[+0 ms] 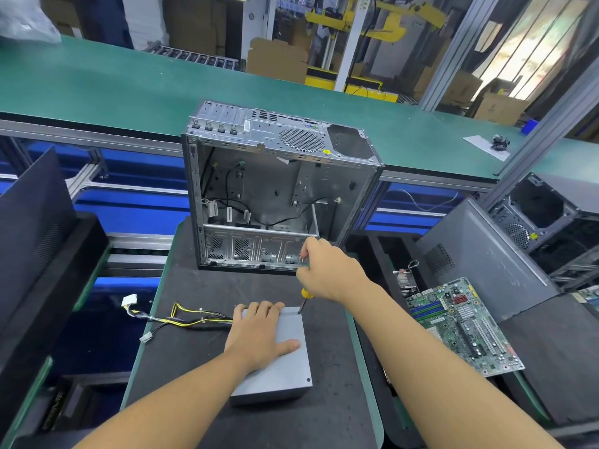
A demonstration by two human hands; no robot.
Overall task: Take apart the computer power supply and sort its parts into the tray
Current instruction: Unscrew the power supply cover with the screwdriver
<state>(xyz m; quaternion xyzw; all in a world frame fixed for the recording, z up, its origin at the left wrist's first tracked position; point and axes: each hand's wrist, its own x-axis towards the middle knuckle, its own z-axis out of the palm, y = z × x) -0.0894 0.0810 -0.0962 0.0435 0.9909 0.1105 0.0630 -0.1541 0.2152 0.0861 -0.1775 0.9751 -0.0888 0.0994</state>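
Bench view, one moment. One power supply point(282, 361), a plain grey metal box, is seen lying flat on the dark mat of the desk point(181, 367), near centre. Two hands are in view. The left hand point(259, 338) is laid palm-down on the top of the box, its fingers point(264, 307) stretched out side by side to the far edge and the thumb spread toward the right; nothing is clasped. The right hand point(327, 273) is closed around the handle of one screwdriver point(306, 294), yellow and green, held nearly upright, with its tip set on the far right corner of the box top. One screw point(308, 380) is noted in the near right corner of the same top face. One cable bundle point(188, 319) of yellow and black wires runs out leftward from the box across the mat and ends in two white connectors, one past the left edge of the desk. One open computer case point(278, 189) stands upright on the far end of the desk, with loose black cables inside. One green motherboard point(460, 332) lies to the right of the desk. Two further cases are seen farther right: one grey and closed point(486, 254), one open point(544, 215). One green conveyor belt point(97, 85) crosses the far side.
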